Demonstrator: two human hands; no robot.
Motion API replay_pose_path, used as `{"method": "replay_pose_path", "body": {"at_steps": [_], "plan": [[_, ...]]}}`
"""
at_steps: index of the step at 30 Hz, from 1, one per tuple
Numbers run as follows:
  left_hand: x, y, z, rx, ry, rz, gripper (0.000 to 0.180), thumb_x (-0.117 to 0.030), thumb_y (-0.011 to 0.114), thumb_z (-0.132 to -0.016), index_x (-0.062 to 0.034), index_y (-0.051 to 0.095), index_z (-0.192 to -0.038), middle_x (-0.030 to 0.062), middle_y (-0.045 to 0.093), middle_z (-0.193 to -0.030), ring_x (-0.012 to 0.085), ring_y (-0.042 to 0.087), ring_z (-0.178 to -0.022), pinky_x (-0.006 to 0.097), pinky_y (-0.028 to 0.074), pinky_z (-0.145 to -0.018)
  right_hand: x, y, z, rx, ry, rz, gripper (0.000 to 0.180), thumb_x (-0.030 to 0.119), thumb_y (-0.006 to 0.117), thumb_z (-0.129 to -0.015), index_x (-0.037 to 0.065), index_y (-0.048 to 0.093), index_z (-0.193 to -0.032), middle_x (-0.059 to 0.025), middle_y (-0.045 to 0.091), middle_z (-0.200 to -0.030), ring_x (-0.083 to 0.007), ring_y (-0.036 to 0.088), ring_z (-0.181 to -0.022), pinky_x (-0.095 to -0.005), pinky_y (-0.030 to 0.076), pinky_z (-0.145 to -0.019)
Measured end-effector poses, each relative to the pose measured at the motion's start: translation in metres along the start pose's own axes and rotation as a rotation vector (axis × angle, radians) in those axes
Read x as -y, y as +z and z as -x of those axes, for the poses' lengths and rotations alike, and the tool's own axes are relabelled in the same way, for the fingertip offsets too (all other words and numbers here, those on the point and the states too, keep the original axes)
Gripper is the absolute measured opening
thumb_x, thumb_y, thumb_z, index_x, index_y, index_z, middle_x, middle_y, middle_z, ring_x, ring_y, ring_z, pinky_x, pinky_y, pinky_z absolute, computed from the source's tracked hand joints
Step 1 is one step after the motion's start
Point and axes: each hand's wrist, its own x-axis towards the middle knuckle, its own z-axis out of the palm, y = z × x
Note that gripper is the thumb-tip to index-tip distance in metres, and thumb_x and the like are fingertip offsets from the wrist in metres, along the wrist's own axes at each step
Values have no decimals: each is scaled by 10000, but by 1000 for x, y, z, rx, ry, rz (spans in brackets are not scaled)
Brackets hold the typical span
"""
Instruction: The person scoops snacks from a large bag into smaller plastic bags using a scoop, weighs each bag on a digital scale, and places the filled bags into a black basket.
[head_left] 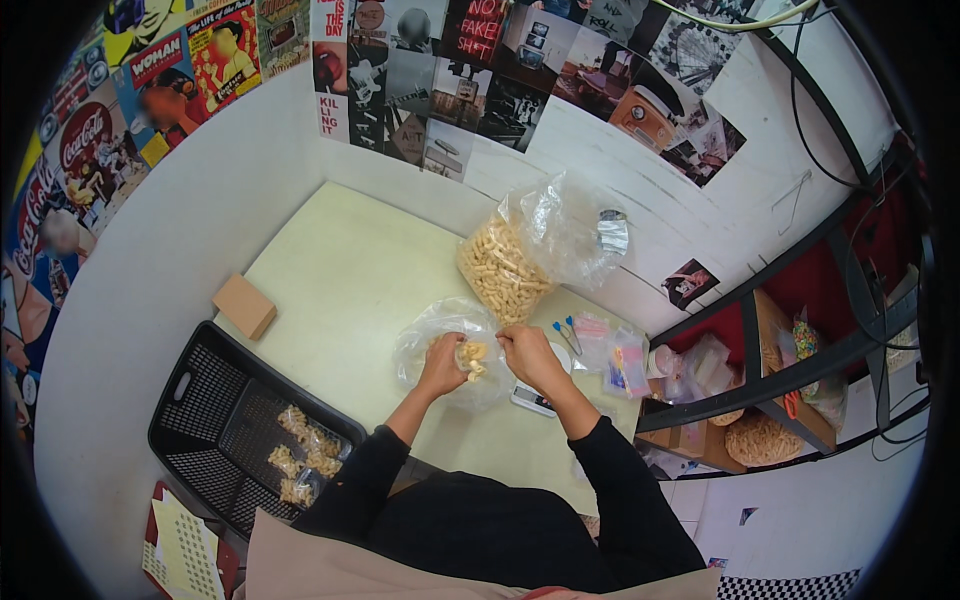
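Note:
My left hand [440, 368] is closed around a small clear bag [470, 353] with pale yellow snack puffs in it. To its right, my right hand [533, 358] has its fingertips pinched together; what is between them, if anything, is too small to make out. A larger clear plastic bag [412, 330] lies spread on the table beneath and behind my left hand. Below my right wrist a white digital scale [532, 401] shows in part. Just beyond both hands stands a big clear bag of puffs [503, 268], its loose top leaning against the wall.
A black plastic crate [200, 420] at the left holds several filled small bags [305, 445]. A brown cardboard box [245, 306] sits on the pale table [340, 250]. Blue-handled scissors [568, 335] and plastic packets [625, 368] lie at the right, near a shelf [790, 385].

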Motion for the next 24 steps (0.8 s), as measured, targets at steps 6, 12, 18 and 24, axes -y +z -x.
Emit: {"method": "replay_pose_path", "body": {"at_steps": [6, 12, 18, 24], "plan": [[9, 7, -8, -3, -66, 167, 741, -213, 872, -581, -43, 456, -1171, 154, 579, -1143, 338, 547, -1105, 401, 439, -927, 8, -8, -2, -116, -34, 10, 152, 43, 568, -841, -42, 673, -911, -242, 655, -893, -389, 634, -812, -417, 503, -738], [16, 10, -22, -35, -89, 224, 758, -191, 873, -603, -10, 421, -1184, 168, 577, -1166, 320, 550, -1129, 378, 439, -953, -16, -10, -1, -195, 108, -144, 168, 73, 582, -863, -31, 669, -963, -178, 680, -844, -261, 656, -676, -336, 511, -643], [12, -11, -20, -68, -161, 320, 729, -162, 864, -625, -13, 424, -1187, 139, 584, -1139, 255, 562, -1108, 346, 454, -939, -60, 13, 36, -107, 505, -460, 182, 112, 600, -863, -8, 690, -966, -142, 689, -805, -170, 660, -601, -295, 506, -596], [-7, -55, 18, 106, -233, 317, 684, -182, 857, -629, -20, 465, -1165, 103, 581, -1070, 227, 567, -1005, 315, 453, -897, -70, 66, 83, -4, 509, -422, 179, 98, 575, -901, -18, 674, -995, -100, 658, -774, -147, 622, -589, -275, 507, -579]]}}
